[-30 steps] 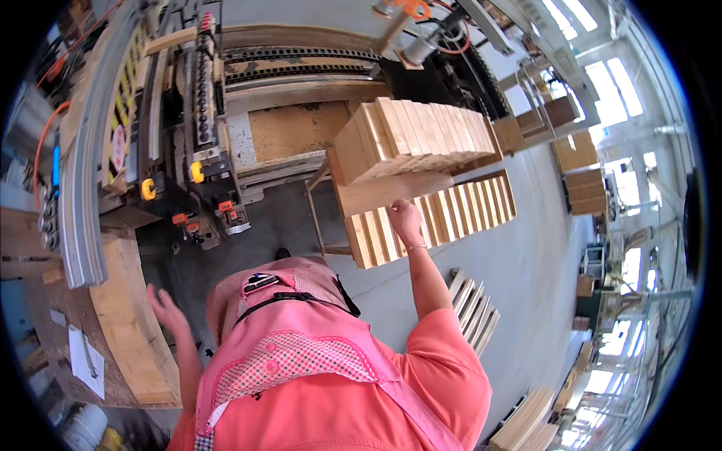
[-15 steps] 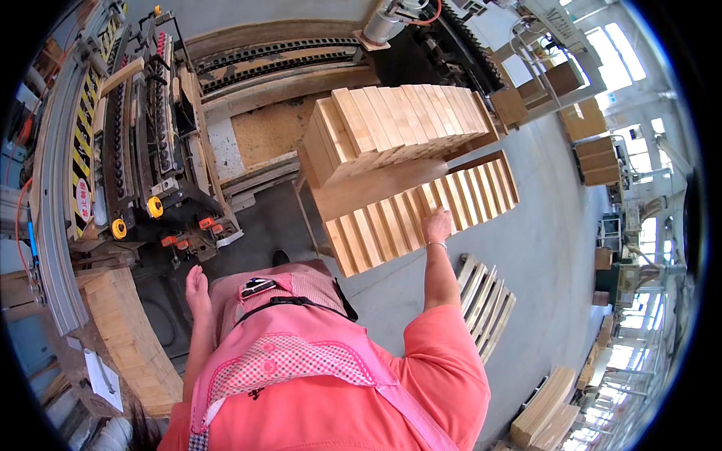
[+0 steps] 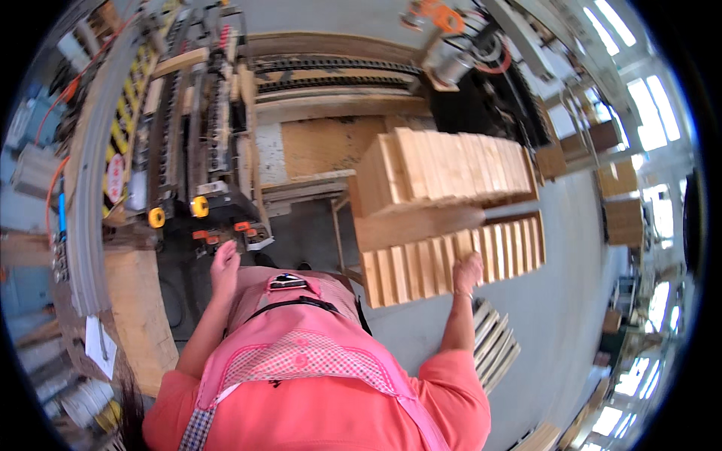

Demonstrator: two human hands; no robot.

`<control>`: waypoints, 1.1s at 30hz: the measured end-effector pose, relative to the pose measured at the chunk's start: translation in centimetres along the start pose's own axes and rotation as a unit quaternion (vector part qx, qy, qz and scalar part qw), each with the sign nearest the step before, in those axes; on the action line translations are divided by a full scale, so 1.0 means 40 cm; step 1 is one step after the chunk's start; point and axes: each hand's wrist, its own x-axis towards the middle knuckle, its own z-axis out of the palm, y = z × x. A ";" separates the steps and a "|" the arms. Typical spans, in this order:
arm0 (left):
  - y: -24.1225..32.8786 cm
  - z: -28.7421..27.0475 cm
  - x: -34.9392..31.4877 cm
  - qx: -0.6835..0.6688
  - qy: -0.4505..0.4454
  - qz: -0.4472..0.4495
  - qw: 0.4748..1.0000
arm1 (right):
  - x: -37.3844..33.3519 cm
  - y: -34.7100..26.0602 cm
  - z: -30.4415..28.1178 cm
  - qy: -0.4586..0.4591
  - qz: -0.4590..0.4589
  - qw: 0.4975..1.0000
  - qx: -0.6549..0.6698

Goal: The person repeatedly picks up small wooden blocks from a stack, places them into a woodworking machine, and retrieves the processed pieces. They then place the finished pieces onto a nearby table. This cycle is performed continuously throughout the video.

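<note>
My right hand (image 3: 468,273) is closed at the near edge of a stepped row of pale wooden boards (image 3: 414,269), its fingers curled on one board about mid-row. Just behind that row, a larger block of stacked wooden boards (image 3: 459,171) sits on a wooden stand (image 3: 421,225). My left hand (image 3: 225,268) is raised at the left, slightly blurred, with its fingers loosely apart and nothing visible in them. It is nearest to the orange clamps (image 3: 242,228) on the machine's front end.
A long machine with a chain rail (image 3: 338,80) and yellow knobs (image 3: 199,207) spans the left and back. Beside my left arm stands a pile of wood (image 3: 139,319). Slatted wood (image 3: 494,347) lies on the floor at right. A paper sheet (image 3: 100,344) rests at lower left.
My view has swung left, so the boards and machine appear further right and lower. My left hand has risen and its fingers have bent slightly. The right hand stays at the board row.
</note>
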 end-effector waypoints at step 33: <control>0.367 -0.039 0.396 -0.035 0.115 0.084 0.989 | 0.362 -2.262 -0.593 0.003 -0.686 0.718 0.118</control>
